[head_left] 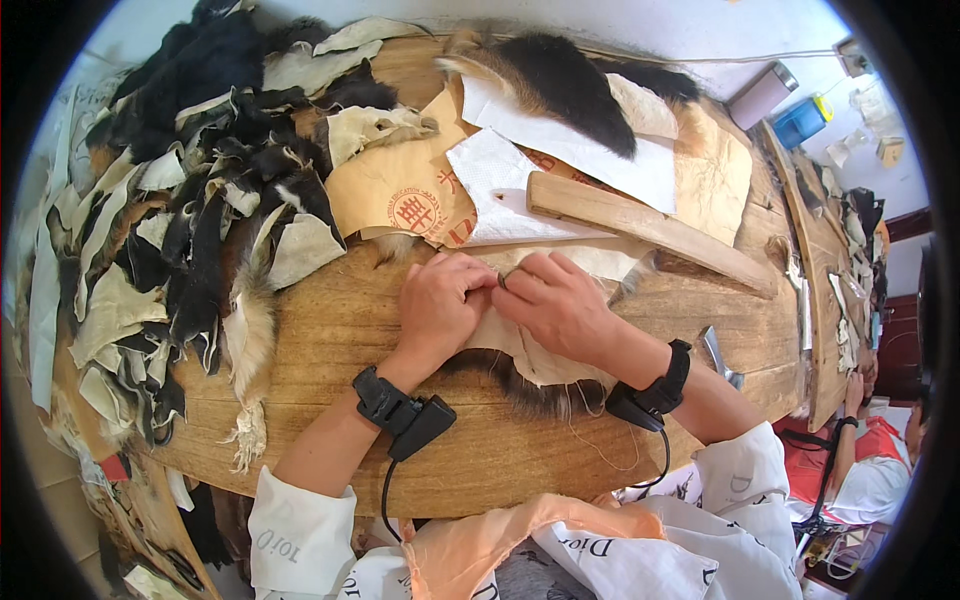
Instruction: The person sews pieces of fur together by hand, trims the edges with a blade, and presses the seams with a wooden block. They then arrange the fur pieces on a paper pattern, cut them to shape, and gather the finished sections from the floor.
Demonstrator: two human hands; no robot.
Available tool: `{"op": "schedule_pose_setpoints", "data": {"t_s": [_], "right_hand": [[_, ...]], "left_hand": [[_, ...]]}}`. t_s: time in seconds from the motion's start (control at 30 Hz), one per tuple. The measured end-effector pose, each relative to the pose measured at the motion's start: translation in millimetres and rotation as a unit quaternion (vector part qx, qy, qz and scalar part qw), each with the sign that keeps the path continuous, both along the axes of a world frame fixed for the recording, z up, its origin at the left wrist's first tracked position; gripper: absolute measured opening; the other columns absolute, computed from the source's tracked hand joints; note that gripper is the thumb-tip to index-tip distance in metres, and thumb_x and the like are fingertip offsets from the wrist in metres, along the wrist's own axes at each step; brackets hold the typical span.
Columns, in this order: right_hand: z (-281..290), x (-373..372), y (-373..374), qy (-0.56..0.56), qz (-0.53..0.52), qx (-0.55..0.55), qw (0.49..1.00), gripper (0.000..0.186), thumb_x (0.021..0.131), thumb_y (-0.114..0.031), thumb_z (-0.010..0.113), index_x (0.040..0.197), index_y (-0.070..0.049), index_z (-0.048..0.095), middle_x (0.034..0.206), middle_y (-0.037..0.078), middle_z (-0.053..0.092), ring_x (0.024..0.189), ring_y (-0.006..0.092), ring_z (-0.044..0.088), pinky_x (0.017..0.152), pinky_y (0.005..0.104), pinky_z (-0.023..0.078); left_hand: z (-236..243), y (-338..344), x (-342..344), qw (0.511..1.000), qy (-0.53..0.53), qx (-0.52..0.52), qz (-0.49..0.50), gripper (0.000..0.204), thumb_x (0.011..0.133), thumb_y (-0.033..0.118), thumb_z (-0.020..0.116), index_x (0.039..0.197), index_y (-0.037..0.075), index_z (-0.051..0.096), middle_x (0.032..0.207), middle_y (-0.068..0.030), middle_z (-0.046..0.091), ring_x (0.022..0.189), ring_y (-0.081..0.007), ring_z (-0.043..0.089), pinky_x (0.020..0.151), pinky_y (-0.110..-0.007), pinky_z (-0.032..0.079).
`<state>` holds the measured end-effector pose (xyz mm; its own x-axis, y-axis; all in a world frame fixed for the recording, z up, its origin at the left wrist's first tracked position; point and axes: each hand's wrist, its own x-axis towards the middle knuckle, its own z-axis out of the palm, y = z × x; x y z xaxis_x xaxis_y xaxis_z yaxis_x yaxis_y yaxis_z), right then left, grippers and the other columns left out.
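My left hand [441,303] and my right hand [562,308] meet over the middle of the table, thumbs and fingertips pinched together. Between them they grip the edge of a fur pelt [545,352], its pale skin side up. Dark fur sticks out beneath its near edge. A dark ring-like band [503,281] sits on a right finger. A thin loose thread [607,458] trails from near the pelt onto the wood. Any needle at the fingertips is too small to make out. Each wrist wears a black strap with a box and cable.
A wooden bar [650,232] lies across paper patterns [400,190] beyond my hands. Black-and-cream fur scraps [190,230] heap up at left. A dark pelt [570,90] lies at the back. A metal tool [712,352] rests right of my forearm. Another person [875,455] works at far right.
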<state>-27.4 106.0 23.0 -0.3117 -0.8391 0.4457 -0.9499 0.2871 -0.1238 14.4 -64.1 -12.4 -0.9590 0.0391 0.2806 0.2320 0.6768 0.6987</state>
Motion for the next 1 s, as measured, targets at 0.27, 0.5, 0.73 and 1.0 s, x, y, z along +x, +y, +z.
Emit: {"op": "schedule_pose_setpoints", "data": {"t_s": [0.27, 0.5, 0.73, 1.0], "right_hand": [[55.9, -8.7, 54.1, -0.649, -0.095, -0.371, 0.657, 0.013, 0.09, -0.007, 0.048, 0.103, -0.009, 0.053, 0.085, 0.008, 0.062, 0.059, 0.0118, 0.06, 0.049, 0.0207, 0.049], [211.7, -66.0, 348.2, -0.269, -0.031, -0.694, 0.667, 0.015, 0.089, -0.002, 0.044, 0.103, 0.004, 0.045, 0.076, 0.006, 0.046, 0.069, 0.0132, 0.048, 0.06, 0.0233, 0.043], [73.7, -57.3, 233.0, -0.238, -0.335, -0.308, 0.858, 0.019, 0.084, -0.004, 0.048, 0.098, -0.002, 0.061, 0.089, 0.003, 0.056, 0.076, 0.0129, 0.053, 0.074, 0.0231, 0.043], [21.6, 7.6, 18.4, -0.294, -0.164, -0.063, 0.94, 0.012, 0.069, -0.002, 0.057, 0.078, -0.002, 0.063, 0.074, 0.012, 0.054, 0.071, 0.0306, 0.056, 0.062, 0.0386, 0.046]], "left_hand": [[4.7, 0.8, -0.4, 1.0, -0.011, 0.026, 0.001, 0.004, 0.07, 0.014, 0.065, 0.072, 0.015, 0.069, 0.079, 0.0033, 0.064, 0.078, -0.0166, 0.057, 0.065, -0.032, 0.036], [9.5, 7.5, -0.9, 0.999, -0.016, 0.041, -0.011, 0.005, 0.07, 0.014, 0.066, 0.073, 0.015, 0.07, 0.081, 0.0038, 0.064, 0.077, -0.0153, 0.056, 0.066, -0.03, 0.035], [8.5, 2.7, 0.8, 0.998, -0.032, 0.047, -0.031, 0.009, 0.07, 0.013, 0.067, 0.078, 0.016, 0.071, 0.083, 0.0038, 0.063, 0.078, -0.0162, 0.055, 0.068, -0.03, 0.037], [9.1, -1.5, 7.8, 0.998, 0.021, -0.008, -0.058, 0.017, 0.072, 0.015, 0.067, 0.089, 0.017, 0.07, 0.091, 0.0041, 0.061, 0.079, -0.0176, 0.053, 0.071, -0.032, 0.041]]}}
